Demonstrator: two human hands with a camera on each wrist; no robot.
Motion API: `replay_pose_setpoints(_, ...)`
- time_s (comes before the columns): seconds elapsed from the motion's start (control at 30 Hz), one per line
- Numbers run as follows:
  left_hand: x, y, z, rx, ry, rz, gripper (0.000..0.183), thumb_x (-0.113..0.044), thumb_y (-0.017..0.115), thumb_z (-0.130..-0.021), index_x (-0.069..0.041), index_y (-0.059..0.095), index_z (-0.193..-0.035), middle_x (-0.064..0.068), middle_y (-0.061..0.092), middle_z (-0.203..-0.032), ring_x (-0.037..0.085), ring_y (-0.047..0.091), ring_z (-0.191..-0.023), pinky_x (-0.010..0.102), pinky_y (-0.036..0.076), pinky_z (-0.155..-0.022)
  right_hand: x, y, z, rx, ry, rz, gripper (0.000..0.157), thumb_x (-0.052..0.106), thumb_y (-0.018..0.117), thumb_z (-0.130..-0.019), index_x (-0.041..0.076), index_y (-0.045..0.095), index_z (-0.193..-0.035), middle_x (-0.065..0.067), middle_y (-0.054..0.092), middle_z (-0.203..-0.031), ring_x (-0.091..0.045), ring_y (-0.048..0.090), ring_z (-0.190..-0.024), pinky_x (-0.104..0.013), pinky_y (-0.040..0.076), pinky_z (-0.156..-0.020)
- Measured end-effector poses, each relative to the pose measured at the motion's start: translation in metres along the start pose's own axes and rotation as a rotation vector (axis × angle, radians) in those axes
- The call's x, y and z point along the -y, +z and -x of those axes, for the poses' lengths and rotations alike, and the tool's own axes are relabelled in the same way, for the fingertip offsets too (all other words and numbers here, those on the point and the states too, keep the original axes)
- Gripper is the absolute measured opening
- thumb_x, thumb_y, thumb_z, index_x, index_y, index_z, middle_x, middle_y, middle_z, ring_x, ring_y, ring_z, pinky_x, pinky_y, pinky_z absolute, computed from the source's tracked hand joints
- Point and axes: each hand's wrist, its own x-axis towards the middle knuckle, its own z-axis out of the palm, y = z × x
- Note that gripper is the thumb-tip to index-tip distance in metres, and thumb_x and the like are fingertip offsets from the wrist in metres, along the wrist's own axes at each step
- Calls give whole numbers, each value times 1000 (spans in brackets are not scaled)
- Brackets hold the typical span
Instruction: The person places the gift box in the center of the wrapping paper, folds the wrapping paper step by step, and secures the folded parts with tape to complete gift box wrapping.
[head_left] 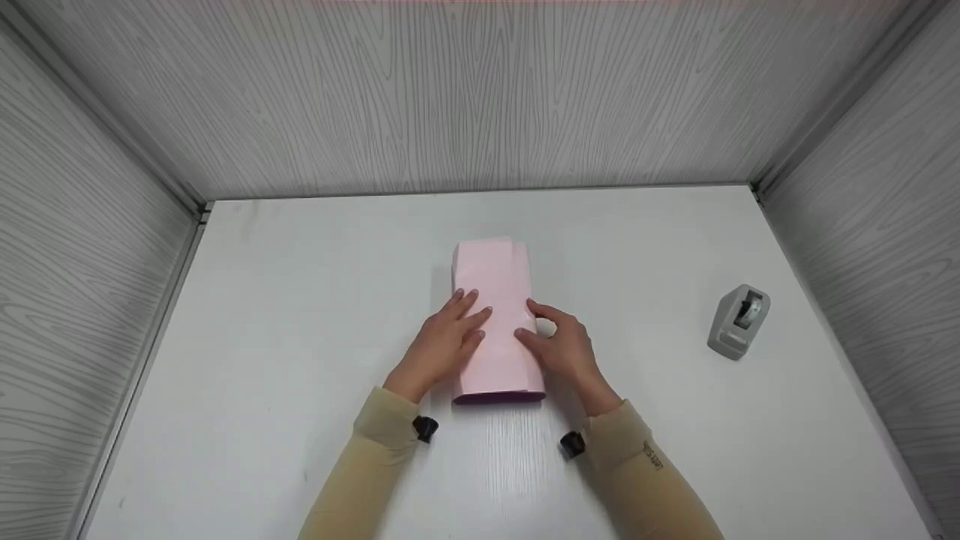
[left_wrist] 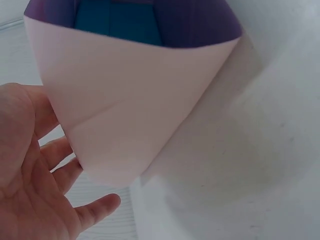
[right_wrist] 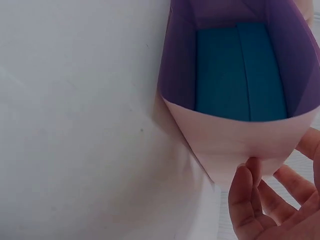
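A pink paper wrap (head_left: 491,322), purple on its inner side, stands folded around a blue box (right_wrist: 222,75) lying on the white table. In both wrist views its near end gapes, and the blue box shows inside. My left hand (head_left: 439,341) rests on the left part of the wrap with fingers spread across the top. On the right side, my right hand (head_left: 562,349) touches the wrap near its long edge, thumb on top and forefinger farther up. The left wrist view shows the left hand's fingers (left_wrist: 102,210) fairly straight beside the paper.
A grey tape dispenser (head_left: 739,322) stands on the right part of the white table (head_left: 300,300). Wood-grained grey panels (head_left: 465,97) rise behind the table and at both sides.
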Motion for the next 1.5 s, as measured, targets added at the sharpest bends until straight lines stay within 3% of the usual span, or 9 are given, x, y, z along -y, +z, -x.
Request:
replay_pose_setpoints(0.3, -2, 1, 1, -5, -15, 13, 45, -27, 50, -103, -16, 48, -146, 5, 27, -159, 23, 17, -147, 47, 26, -114, 2, -1, 0, 6, 23, -13, 55, 25, 76, -87, 17, 58, -139, -7, 58, -135, -25, 48, -130, -42, 44, -100)
replay_pose_setpoints(0.5, -2, 0, 1, 9, 0, 32, 45, -26, 50, -103, -15, 48, -146, 5, 27, -159, 22, 15, -148, 42, 23, -115, 2, 1, 0, 17, 40, -58, 56, 20, 76, -88, 17, 56, -140, -9, 57, -134, -27, 66, -102, -39, 55, -81)
replay_pose_setpoints(0.6, -1, 1, 0, -4, -10, 37, 46, -27, 52, -102, -16, 48, -147, 8, 22, -161, 25, 12, -148, 42, 21, -116, 2, 2, -1, 19, 34, -66, 56, 19, 75, -88, 17, 56, -141, -10, 58, -132, -25, 68, -93, -37, 57, -74)
replay_pose_setpoints(0.77, 1, 1, 0, -40, -44, 24, 51, -31, 55, -100, -13, 46, -147, 17, 15, -161, 33, 12, -148, 48, 22, -115, 1, 1, 0, 24, -4, -46, 57, 20, 74, -89, 16, 54, -142, -11, 57, -133, -25, 68, -90, -38, 56, -75)
replay_pose_setpoints(1.07, 4, 3, 0, 30, -36, 67, 47, -34, 48, -104, -20, 45, -149, 9, 17, -162, 31, 7, -148, 46, 20, -115, 4, 2, 3, 23, -34, -15, 57, 20, 72, -91, 15, 52, -144, -10, 55, -136, -22, 65, -85, -35, 55, -72)
replay_pose_setpoints(1.23, 3, 4, 0, 32, -35, 76, 46, -33, 47, -104, -22, 45, -148, 6, 17, -162, 31, 5, -148, 47, 19, -116, 5, 4, 4, 10, -29, -12, 58, 23, 72, -90, 15, 52, -144, -9, 55, -137, -21, 64, -85, -34, 55, -71)
replay_pose_setpoints(1.5, 2, 6, 0, 7, -9, 81, 47, -32, 48, -104, -17, 46, -148, 10, 20, -161, 34, 6, -148, 48, 21, -115, 7, 7, 5, -14, -30, -29, 61, 22, 76, -87, 13, 52, -143, -10, 56, -135, -26, 65, -88, -34, 56, -71)
